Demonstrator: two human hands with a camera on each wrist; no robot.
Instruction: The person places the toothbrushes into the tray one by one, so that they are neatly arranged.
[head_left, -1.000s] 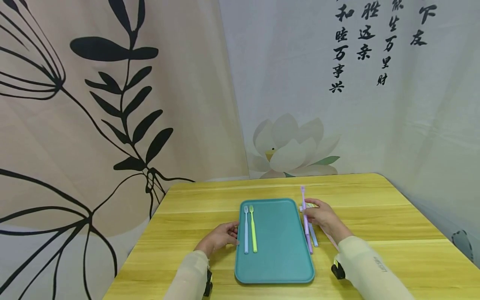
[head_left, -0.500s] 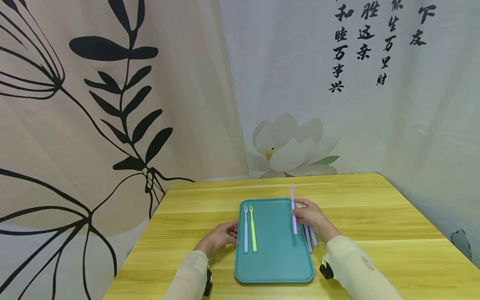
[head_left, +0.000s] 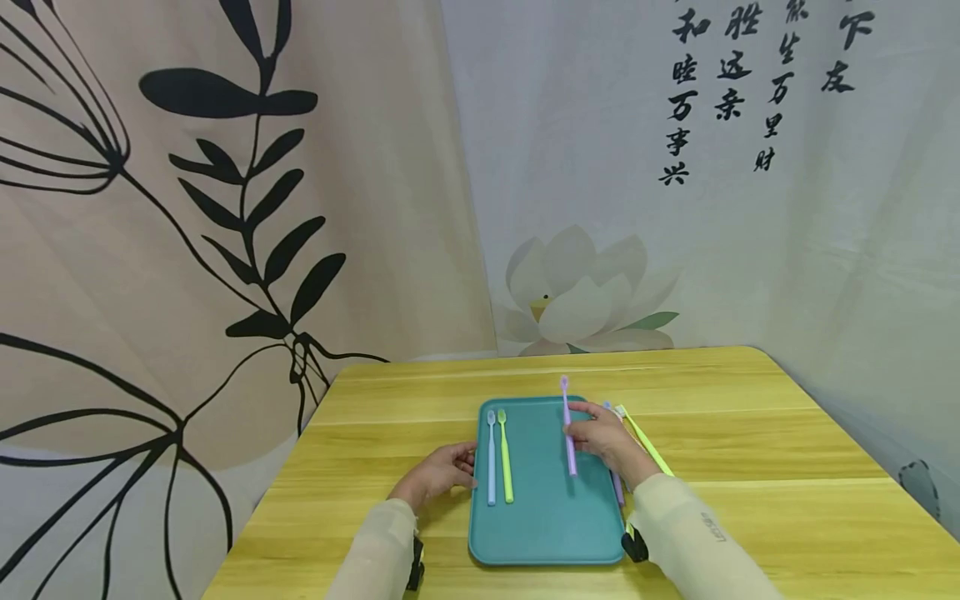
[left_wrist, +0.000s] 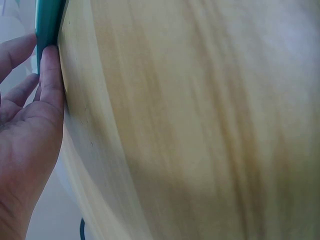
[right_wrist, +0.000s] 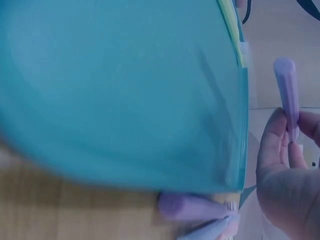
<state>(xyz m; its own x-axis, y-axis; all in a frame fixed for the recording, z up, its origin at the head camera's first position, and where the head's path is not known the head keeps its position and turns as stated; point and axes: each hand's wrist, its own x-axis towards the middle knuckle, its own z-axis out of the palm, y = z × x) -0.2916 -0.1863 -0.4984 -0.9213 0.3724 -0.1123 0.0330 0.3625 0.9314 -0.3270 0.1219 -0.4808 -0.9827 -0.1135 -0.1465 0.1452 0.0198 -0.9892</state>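
Observation:
A purple toothbrush (head_left: 569, 450) is pinched between the thumb and fingers of my right hand (head_left: 606, 435), bristle end pointing away, over the right part of the teal tray (head_left: 545, 533). In the right wrist view the purple handle (right_wrist: 286, 82) stands out above the tray's level, its head hidden by the fingers. My left hand (head_left: 438, 477) rests with fingertips against the tray's left edge; the left wrist view shows its extended fingers (left_wrist: 51, 75) touching the rim. On the tray's left side a blue toothbrush (head_left: 491, 467) and a yellow-green toothbrush (head_left: 507, 467) lie parallel.
Right of the tray, partly behind my right hand, lie another purple toothbrush (head_left: 618, 490) and another yellow-green toothbrush (head_left: 648, 442). A light blue one (right_wrist: 205, 231) shows in the right wrist view. A printed curtain (head_left: 405, 208) hangs behind the wooden table (head_left: 750, 433).
My right hand has carried the purple toothbrush leftward from the pile beside the tray to above the tray. A yellow-green toothbrush has come into sight behind it. The left hand stays put.

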